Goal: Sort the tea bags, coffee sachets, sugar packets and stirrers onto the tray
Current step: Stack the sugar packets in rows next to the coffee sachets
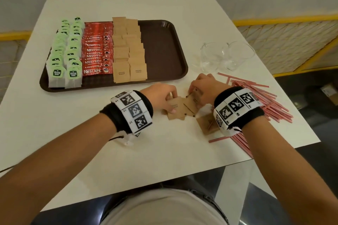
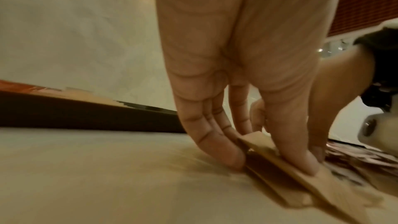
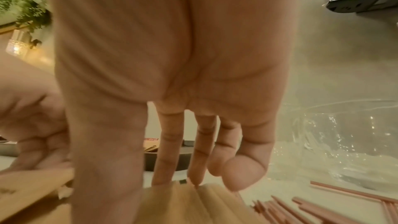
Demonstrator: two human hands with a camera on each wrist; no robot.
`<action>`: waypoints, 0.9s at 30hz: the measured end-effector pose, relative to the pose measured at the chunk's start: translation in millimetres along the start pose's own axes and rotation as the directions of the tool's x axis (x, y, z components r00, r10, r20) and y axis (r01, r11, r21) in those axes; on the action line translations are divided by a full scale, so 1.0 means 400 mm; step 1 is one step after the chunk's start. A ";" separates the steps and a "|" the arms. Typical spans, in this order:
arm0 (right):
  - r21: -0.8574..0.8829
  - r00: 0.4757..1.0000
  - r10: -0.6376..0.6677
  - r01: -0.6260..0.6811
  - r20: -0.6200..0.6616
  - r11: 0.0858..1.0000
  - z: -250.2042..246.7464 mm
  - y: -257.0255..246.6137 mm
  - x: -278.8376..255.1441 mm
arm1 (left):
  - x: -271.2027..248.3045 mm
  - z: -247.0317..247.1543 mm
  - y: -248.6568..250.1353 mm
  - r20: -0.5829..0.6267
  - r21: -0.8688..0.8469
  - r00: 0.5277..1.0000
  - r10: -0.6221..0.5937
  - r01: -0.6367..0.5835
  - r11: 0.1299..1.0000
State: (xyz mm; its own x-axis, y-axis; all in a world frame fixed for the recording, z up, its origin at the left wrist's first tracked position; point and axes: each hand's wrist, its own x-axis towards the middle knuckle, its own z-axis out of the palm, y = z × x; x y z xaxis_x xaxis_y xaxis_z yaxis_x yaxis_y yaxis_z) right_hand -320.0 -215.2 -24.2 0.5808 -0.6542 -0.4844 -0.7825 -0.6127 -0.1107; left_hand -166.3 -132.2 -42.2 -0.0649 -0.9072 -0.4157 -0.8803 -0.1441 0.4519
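Left hand (image 1: 161, 95) grip is pinching loose sugar packets (image 1: 180, 108) on the table (image 1: 73, 133) just before the tray (image 1: 164, 45); right hand (image 1: 204, 89) grip is pinching packets alongside, stirrers (image 1: 265, 100) lying right.

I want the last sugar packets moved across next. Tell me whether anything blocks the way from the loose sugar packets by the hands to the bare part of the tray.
Nothing visible does. The loose sugar packets lie on the table just in front of the tray, with bare tabletop between. The left hand and right hand are on them. The stirrers and glass bowls sit off to the right.
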 end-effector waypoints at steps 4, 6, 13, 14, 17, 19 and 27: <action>0.033 1.000 -0.017 0.018 -0.021 0.999 -0.004 0.000 0.014 | -0.008 -0.025 -0.021 0.006 -0.043 1.000 -0.016 0.016 0.999; 0.054 0.999 -0.023 0.024 -0.024 0.998 -0.006 -0.004 0.018 | -0.014 -0.040 -0.033 0.001 -0.170 1.000 -0.005 0.005 0.985; 0.308 0.985 -0.171 0.155 0.023 0.939 -0.055 -0.023 0.000 | -0.052 -0.103 -0.101 0.053 -0.554 0.999 -0.003 0.032 0.832; 0.353 0.980 -0.198 0.181 0.012 0.918 -0.065 -0.031 -0.002 | -0.058 -0.113 -0.112 0.064 -0.572 0.998 -0.007 0.043 0.819; 0.501 0.971 -0.236 0.226 -0.046 0.835 -0.091 -0.073 0.008 | -0.079 -0.148 -0.155 0.097 -0.572 0.995 -0.031 0.081 0.816; 0.559 0.968 -0.236 0.240 -0.080 0.793 -0.101 -0.101 0.027 | -0.091 -0.171 -0.184 0.098 -0.582 0.993 -0.070 0.114 0.805; 0.707 0.988 -0.098 0.153 -0.118 0.691 -0.091 -0.199 0.136 | -0.103 -0.265 -0.296 -0.073 -0.443 0.982 -0.174 0.125 0.888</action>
State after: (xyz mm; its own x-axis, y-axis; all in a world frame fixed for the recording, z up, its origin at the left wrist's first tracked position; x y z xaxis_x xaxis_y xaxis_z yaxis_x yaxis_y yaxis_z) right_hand -218.1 -218.1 -10.0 0.6769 -0.6388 -0.3658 -0.6106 -0.2097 -0.7637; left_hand -9.4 -119.8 4.9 0.1235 -0.8945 -0.4296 -0.5813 -0.4161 0.6992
